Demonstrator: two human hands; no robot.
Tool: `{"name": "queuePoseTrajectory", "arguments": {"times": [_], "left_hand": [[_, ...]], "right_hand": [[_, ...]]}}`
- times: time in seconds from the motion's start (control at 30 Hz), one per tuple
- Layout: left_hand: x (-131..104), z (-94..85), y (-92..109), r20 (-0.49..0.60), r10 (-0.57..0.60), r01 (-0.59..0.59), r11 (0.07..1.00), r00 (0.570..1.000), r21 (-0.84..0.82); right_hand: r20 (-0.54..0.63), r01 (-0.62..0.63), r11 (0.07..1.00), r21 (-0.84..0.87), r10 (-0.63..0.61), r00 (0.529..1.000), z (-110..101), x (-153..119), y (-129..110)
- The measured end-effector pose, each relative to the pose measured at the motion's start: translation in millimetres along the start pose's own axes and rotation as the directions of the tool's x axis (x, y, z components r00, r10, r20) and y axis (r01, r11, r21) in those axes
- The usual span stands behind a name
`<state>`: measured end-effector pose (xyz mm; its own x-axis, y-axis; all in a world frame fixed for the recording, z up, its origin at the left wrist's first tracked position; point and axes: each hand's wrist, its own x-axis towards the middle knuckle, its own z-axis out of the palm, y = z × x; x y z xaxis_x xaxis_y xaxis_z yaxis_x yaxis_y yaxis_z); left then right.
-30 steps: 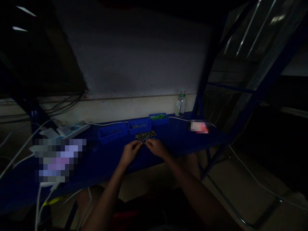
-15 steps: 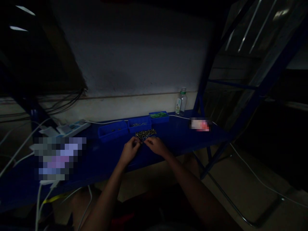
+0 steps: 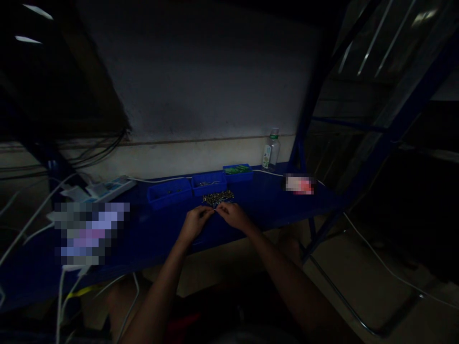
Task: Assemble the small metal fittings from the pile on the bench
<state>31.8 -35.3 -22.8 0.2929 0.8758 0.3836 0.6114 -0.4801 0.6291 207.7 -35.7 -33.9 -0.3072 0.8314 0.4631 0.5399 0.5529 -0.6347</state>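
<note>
My left hand [image 3: 195, 221] is closed in a pinch at the front of the blue table [image 3: 150, 234]. Close on its right, my right hand [image 3: 233, 215] is also pinched, the fingertips of both nearly meeting. Something thin and pale shows between the fingertips, too small to make out. Just behind the hands lies a pile of small brassy metal parts [image 3: 218, 197]. Behind the pile stand a blue bin with thin metal pieces [image 3: 209, 183] and a blue bin with green pieces [image 3: 237, 172]. A wider blue bin [image 3: 169, 192] on the left holds a few small items.
A clear bottle [image 3: 271, 152] stands near the wall. On the table's right lies a pixelated item [image 3: 299, 184]. A larger pixelated item [image 3: 89, 234] and a white power strip [image 3: 111, 189] with cables are on the left.
My left hand's fingertips have straightened toward the right hand, and the thin pale thing now shows between them. The view has shifted slightly.
</note>
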Motion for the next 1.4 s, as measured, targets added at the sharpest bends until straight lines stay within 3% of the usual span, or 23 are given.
{"name": "queuePoseTrajectory", "arguments": {"times": [0.2, 0.47, 0.6, 0.73, 0.93, 1.2, 1.4], "left_hand": [[-0.9, -2.5, 3.2, -0.049, -0.078, 0.077, 0.997, 0.996, -0.020], [-1.0, -3.0, 2.2, 0.009, -0.030, 0.031, 0.999, 0.999, -0.020], [-0.7, -2.4, 1.7, -0.048, -0.013, 0.011, 0.999, 0.999, -0.048], [-0.5, -1.4, 1.8, -0.095, 0.031, -0.040, 0.995, 0.995, -0.093], [-1.5, -2.1, 8.2, -0.032, 0.092, -0.096, 0.984, 0.995, -0.153], [-1.2, -0.2, 5.0, -0.100, 0.054, -0.069, 0.986, 0.994, -0.151], [-3.0, -2.0, 10.3, -0.076, 0.078, -0.088, 0.986, 0.994, -0.140]], "right_hand": [[-0.017, 0.001, 1.000, -0.007, -0.001, 1.000, -3.1, 0.5, -1.5], [-0.038, 0.031, 0.999, 0.016, -0.030, 0.999, -0.7, 2.5, 2.8], [-0.056, 0.066, 0.998, 0.012, -0.066, 0.996, 1.1, 4.2, 7.0], [0.008, 0.107, 0.993, -0.054, -0.107, 0.994, 3.9, 5.4, 11.6], [0.114, 0.135, 0.984, -0.114, -0.122, 0.986, 3.6, 4.5, 11.7], [0.106, 0.123, 0.990, -0.065, -0.116, 0.988, 0.6, 3.4, 7.8], [0.103, 0.129, 0.988, -0.088, -0.119, 0.987, 1.2, 3.3, 8.1]]}}
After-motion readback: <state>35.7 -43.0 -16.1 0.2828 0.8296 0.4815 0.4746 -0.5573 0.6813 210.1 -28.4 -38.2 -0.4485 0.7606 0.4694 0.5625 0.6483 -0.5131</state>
